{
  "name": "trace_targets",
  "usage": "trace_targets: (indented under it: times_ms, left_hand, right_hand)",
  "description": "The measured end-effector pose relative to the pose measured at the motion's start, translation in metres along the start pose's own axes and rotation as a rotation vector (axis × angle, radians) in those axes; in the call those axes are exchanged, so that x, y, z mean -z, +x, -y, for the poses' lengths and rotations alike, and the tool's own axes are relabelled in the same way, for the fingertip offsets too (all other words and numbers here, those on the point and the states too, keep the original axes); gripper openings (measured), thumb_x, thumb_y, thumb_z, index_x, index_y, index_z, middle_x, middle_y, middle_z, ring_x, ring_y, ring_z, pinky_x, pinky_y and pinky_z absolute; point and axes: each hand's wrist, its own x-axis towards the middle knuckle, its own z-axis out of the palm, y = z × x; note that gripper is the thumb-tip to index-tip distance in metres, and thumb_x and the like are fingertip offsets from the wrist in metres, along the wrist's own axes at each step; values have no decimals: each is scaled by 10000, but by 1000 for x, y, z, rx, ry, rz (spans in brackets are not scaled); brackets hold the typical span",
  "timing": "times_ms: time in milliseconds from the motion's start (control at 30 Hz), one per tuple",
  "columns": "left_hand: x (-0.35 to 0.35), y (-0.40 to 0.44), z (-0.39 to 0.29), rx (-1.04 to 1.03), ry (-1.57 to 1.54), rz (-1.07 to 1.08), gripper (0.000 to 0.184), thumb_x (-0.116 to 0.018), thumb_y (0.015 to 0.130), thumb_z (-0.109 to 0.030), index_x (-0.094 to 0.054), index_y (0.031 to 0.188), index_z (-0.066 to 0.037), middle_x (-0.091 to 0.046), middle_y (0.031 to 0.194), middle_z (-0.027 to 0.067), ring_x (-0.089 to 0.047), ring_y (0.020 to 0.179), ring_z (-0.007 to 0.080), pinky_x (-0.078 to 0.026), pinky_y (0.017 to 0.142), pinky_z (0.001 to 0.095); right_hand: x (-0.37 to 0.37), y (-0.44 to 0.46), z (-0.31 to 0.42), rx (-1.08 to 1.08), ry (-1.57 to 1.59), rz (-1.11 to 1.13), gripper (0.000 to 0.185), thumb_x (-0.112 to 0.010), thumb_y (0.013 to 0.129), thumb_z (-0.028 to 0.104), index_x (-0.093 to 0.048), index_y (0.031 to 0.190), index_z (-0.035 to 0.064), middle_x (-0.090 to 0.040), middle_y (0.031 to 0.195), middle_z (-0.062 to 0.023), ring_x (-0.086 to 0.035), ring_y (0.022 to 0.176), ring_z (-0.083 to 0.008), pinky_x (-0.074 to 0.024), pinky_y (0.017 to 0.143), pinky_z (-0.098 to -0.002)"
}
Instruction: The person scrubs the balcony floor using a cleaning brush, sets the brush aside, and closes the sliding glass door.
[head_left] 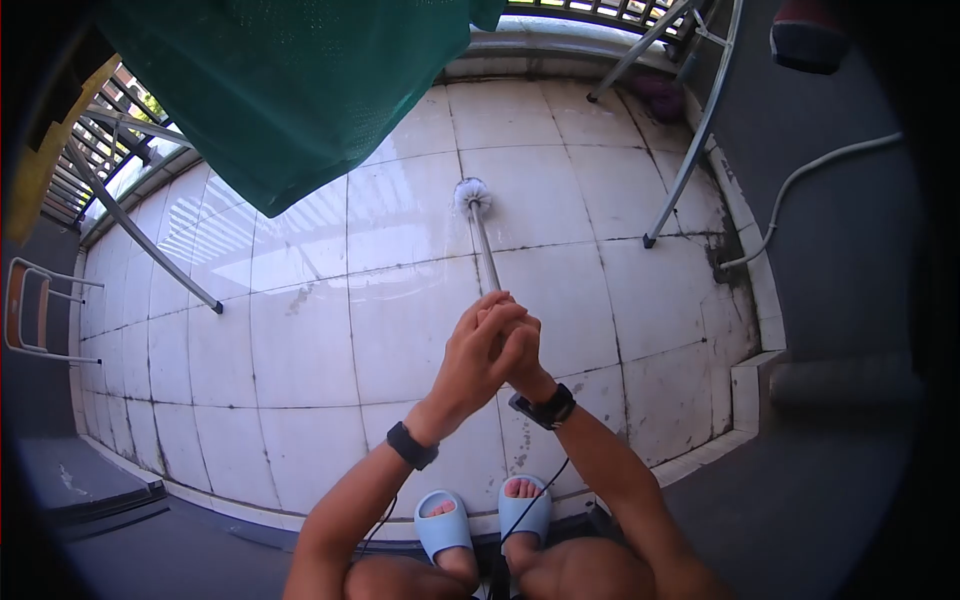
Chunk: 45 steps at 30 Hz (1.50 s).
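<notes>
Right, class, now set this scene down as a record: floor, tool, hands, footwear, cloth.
Floor: dark-jointed white tiles, glossy in parts
Tool: scrub brush, its round white head on the tiles
Hands: left hand and right hand, clasped together on the brush
Footwear: light-blue slides
Cloth: green cloth, upper left

Your bare forearms (pixel 360 482), a broad charcoal band (pixel 412 447) around your left wrist, a black strap with a bulky case (pixel 545 406) around your right, thin black cables (pixel 545 487) below both, pale-blue, rounded, open-toed slides (pixel 447 530) on your feet
</notes>
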Motion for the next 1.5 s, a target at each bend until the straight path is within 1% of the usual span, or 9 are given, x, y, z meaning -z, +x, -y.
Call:
trace_targets:
  times_ms: [233,667,1033,1100,1133,1233,1333,1400,1500]
  left_hand:
    - [-2,-33,-51,-128,2,-93,328,-749,823,-216,-645,1083,-45,-604,1180,236,-640,1065,395,-529,890,453]
    - [-4,2,-13,92,17,43,334,-629,934,-292,-584,1150,-40,-557,1292,204,-612,1093,394,-508,931,430]
    - [9,-11,-68,52,-142,-39,211,-624,921,-199,-646,984,2,-663,1001,160,-621,959,309,-492,841,389]
    - [12,-7,-72,-24,-68,-20,196,-622,911,-186,-652,969,0,-660,973,157,-610,922,311,-480,845,401]
    - [12,-8,-72,-29,-69,-21,196,-622,911,-186,-652,969,0,-660,973,157,-610,922,311,-480,845,401]
    - [14,-13,-64,36,-26,48,182,-627,899,-173,-656,960,-4,-656,934,154,-599,895,320,-473,843,408]
    - [16,-14,-58,-52,138,120,162,-588,907,-113,-654,1009,-5,-673,1010,152,-642,914,287,-507,855,391]
    - [18,-14,-58,-35,160,146,157,-583,903,-85,-664,1013,-8,-685,1014,143,-650,929,292,-516,853,392]
    - [22,-11,-63,-59,-25,103,169,-594,886,-48,-670,1031,-10,-693,1032,141,-661,948,294,-523,853,380]
  right_hand:
    - [-10,5,-15,-53,12,-69,156,-721,834,143,-655,888,12,-641,739,-97,-652,658,-251,-508,560,-315]
    - [-5,3,-2,-69,37,-96,126,-739,815,150,-668,854,53,-640,727,-90,-659,646,-251,-500,553,-312]
    - [12,-21,57,15,42,-13,144,-752,792,132,-637,826,53,-643,746,-72,-653,665,-247,-504,601,-333]
    - [3,-52,16,-309,270,40,515,-717,905,233,-489,1332,56,-594,1247,-129,-597,1119,-223,-510,879,-342]
    - [5,-62,7,-304,268,39,515,-717,905,233,-489,1332,56,-594,1247,-129,-597,1119,-223,-510,879,-342]
    - [9,-62,7,-480,120,201,447,-694,913,197,-518,1296,50,-607,1204,-129,-601,1099,-205,-505,885,-337]
    - [8,-49,30,-226,183,75,368,-679,912,160,-578,1234,12,-647,1156,-155,-624,1066,-248,-509,895,-374]
    - [9,-32,47,-88,-168,106,160,-757,796,150,-642,844,50,-621,710,-64,-656,682,-254,-513,653,-348]
    - [12,-24,43,-145,-98,163,151,-742,810,128,-621,774,45,-579,647,-61,-594,631,-256,-475,633,-353]
